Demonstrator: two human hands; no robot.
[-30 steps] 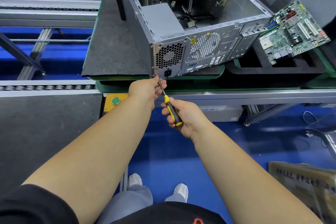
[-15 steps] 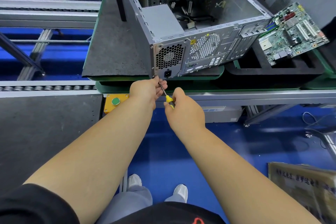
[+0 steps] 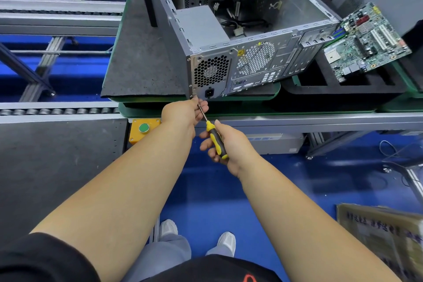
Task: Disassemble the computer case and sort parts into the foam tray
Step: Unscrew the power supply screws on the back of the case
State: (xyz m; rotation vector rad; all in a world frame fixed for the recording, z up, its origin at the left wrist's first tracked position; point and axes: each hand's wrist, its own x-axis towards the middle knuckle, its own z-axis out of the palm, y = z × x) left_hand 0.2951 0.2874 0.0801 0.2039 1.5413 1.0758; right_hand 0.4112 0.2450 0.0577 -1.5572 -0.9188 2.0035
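At case (image 3: pixel 240 57) rear corner: right hand (image 3: pixel 229 144) grips screwdriver (image 3: pixel 214 136); left hand (image 3: pixel 183 112) fingers pinch shaft.

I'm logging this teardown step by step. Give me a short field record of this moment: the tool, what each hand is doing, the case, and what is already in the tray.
tool: yellow-and-black screwdriver, tip at the lower rear corner of the computer case
right hand: grips the screwdriver handle
left hand: fingers curled around the shaft near the tip
case state: on its side on a grey mat, open side up, power supply inside
foam tray: black, right of the case; motherboard lies tilted across it
nearby: green button on a yellow box
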